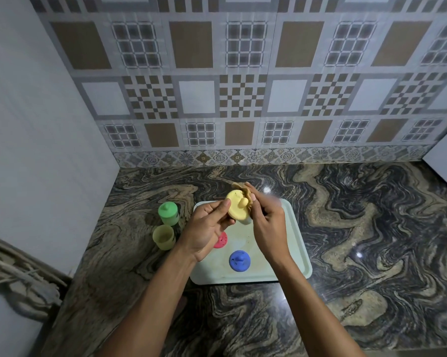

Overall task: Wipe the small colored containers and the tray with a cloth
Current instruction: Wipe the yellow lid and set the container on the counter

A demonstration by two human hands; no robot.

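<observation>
My left hand (207, 229) holds a yellow lid (237, 207) with a knob, tilted up above the pale green tray (298, 243). My right hand (267, 222) presses a tan cloth (239, 187) against the lid's far edge. A blue container (239, 260) stands on the tray near its front. A red container (221, 240) is on the tray too, partly hidden under my left hand. Left of the tray, on the counter, stand a green lidded container (168, 213) and an open yellow cup (163, 237).
The marble counter (359, 228) runs to a tiled back wall and a plain wall on the left. A white object (446, 155) sits at the right edge. Cables (19, 274) lie past the counter's left end.
</observation>
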